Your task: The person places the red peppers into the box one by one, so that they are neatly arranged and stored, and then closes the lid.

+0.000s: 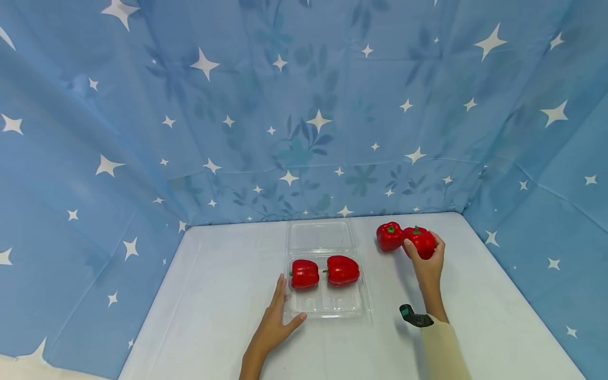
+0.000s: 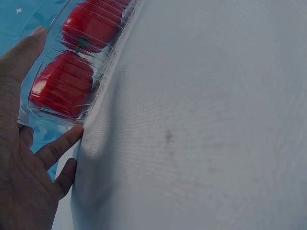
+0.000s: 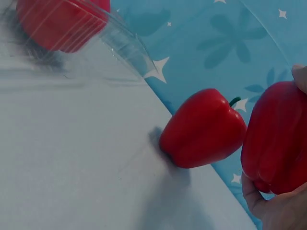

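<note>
A clear plastic container (image 1: 325, 306) lies with its lid folded back, two red bell peppers (image 1: 305, 274) (image 1: 342, 271) side by side in it. At its left front corner is the left hand (image 1: 273, 328), fingers spread and thumb out along the front edge; the left wrist view shows the hand (image 2: 29, 167) beside the container wall. The right hand (image 1: 429, 266) grips a red pepper (image 1: 420, 243) between thumb and fingers, also seen in the right wrist view. Just left of that pepper, another pepper (image 1: 389, 236) (image 3: 204, 129) stands on the table.
The white-covered table (image 1: 214, 295) extends to both sides of the container. Behind it and at the sides hangs a blue curtain (image 1: 304, 132) with white stars. The clear lid (image 1: 319, 235) lies flat toward the back edge. A dark band circles the right wrist.
</note>
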The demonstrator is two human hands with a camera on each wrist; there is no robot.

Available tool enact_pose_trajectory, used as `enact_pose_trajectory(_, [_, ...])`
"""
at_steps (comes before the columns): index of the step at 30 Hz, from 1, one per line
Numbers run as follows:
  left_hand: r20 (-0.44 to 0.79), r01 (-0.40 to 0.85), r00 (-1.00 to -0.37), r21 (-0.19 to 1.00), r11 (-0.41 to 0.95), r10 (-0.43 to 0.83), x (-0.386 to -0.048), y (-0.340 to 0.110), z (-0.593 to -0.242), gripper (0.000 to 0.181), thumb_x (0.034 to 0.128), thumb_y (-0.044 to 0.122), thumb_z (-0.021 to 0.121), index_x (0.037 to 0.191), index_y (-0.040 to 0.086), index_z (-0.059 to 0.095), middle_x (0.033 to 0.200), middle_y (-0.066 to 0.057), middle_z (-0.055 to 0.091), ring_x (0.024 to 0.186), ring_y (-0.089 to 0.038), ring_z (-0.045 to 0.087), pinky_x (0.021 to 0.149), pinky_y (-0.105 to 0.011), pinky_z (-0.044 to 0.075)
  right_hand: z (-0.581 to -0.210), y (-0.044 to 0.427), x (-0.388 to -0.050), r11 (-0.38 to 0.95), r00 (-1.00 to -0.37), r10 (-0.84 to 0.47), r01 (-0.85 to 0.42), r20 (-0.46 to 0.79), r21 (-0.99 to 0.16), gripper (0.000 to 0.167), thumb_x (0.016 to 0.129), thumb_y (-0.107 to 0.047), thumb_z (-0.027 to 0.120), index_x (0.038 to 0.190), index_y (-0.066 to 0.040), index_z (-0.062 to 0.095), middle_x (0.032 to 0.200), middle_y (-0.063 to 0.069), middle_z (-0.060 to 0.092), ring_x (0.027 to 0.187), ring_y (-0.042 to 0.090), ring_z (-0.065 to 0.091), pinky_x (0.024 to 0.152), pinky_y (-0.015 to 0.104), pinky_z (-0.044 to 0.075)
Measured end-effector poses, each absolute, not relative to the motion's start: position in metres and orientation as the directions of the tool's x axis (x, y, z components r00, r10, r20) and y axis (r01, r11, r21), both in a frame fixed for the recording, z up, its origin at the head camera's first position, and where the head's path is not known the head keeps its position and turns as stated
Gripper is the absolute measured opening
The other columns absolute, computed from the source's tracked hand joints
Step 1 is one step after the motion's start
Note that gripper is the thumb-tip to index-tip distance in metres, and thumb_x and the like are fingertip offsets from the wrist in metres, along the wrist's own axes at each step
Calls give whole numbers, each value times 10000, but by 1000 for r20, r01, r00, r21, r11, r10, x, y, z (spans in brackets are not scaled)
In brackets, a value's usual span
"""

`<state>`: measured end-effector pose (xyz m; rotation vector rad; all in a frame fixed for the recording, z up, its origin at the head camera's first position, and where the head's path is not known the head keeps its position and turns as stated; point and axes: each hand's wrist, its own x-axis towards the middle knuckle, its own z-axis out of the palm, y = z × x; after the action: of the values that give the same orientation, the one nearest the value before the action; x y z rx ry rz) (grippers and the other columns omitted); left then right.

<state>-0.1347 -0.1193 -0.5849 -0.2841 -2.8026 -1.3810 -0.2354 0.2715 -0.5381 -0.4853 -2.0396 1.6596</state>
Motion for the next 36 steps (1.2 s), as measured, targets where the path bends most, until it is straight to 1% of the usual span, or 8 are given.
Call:
enact_pose_trajectory(4, [83,165,-983,787,595,164,-134,-119,-585,1007,841,549,679,1583,298,47,1656,57,111,1372,-311,468,1029,-729,332,-538,267,-233,222,-846,506,-64,171,-973,801,860,-313,751,1503,-185,291,1514,4,379,1389,204,338,982,284,518])
enact_pose_trajectory(7, [84,168,-982,788,592,166,-134,-119,-584,1007,842,546,682,1584,292,51,1656,54,112,1371,-315,468,1034,-721,335,-537,264,-233,207,-855,487,-87,179,-975,774,873,-305,737,1503,-187,302,1505,12,391,1375,207,349,883,129,501])
enact_pose_trajectory(11, [84,171,-982,783,598,170,-134,-119,-585,1004,847,545,677,1585,281,50,1657,46,105,1373,-314,465,1027,-733,329,-536,262,-233,166,-868,460,-120,185,-979,720,906,-303,696,1501,-192,307,1494,35,397,1367,216,358,804,36,461])
enact_pose_trajectory(16, [82,170,-982,783,598,171,-134,-119,-583,1003,847,543,678,1585,277,54,1658,51,96,1376,-319,459,1026,-740,322,-534,259,-232,114,-894,404,-159,192,-981,690,926,-246,673,1505,-215,300,1490,57,388,1357,234,365,755,34,484])
enact_pose_trajectory(24, [95,185,-979,781,597,179,-134,-120,-584,1000,855,542,670,1587,250,54,1660,30,84,1381,-344,444,1044,-696,349,-523,248,-225,90,-941,292,-151,171,-984,803,871,-139,735,1517,-238,269,1515,48,344,1350,183,333,796,63,498])
enact_pose_trajectory(28, [96,185,-979,783,594,179,-135,-120,-585,1001,857,536,668,1588,236,53,1659,3,96,1370,-359,454,1036,-708,345,-519,241,-221,99,-964,216,-138,157,-985,816,877,-130,725,1524,-193,232,1516,83,332,1311,133,348,806,80,507])
enact_pose_trajectory(32, [83,171,-982,783,598,172,-135,-119,-585,1004,853,542,669,1587,249,50,1658,21,90,1377,-353,446,1040,-709,338,-517,233,-216,95,-982,133,-121,133,-988,794,884,-107,707,1503,-137,210,1495,126,336,1245,73,380,806,100,520])
enact_pose_trajectory(36, [72,161,-983,782,602,169,-135,-119,-585,1003,850,554,667,1586,266,50,1657,42,84,1385,-342,438,1043,-719,323,-518,223,-211,108,-989,88,-106,116,-989,787,869,-112,725,1471,-109,217,1484,123,358,1231,75,396,835,115,519])
